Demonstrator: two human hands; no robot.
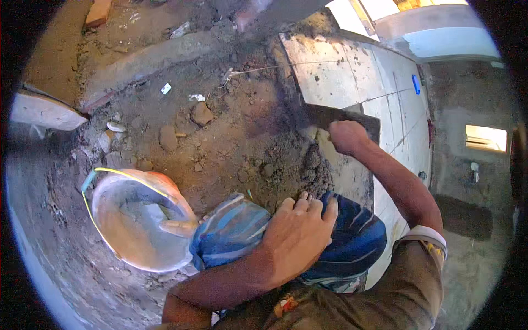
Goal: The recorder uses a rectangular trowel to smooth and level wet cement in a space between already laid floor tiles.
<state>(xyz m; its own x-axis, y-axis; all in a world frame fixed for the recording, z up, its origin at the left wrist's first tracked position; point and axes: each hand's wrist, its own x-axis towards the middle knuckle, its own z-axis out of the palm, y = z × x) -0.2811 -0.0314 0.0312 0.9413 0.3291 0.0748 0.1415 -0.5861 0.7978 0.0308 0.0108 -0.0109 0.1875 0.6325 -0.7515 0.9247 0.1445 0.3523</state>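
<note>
A flat steel trowel [342, 118] is gripped in the closed right hand [346, 136] at the edge of pale laid tiles [352, 71], over rough, crumbly mortar bedding [242, 137]. The left hand [297, 231] is spread flat, fingers loosely together, on a blue striped cloth-covered knee [236, 228], beside a dusty orange plastic bucket [132, 220].

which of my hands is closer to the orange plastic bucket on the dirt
Left. The left hand rests on the blue striped cloth right beside the orange plastic bucket; the right hand is farther off, by the tiles.

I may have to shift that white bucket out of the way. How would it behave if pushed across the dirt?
The white bucket looks like thin plastic, so probably light and a bit flexible at the rim. It seems nearly empty, with only a grey film inside, so it would likely slide or tip easily. The rubble-strewn ground could snag its base.
</note>
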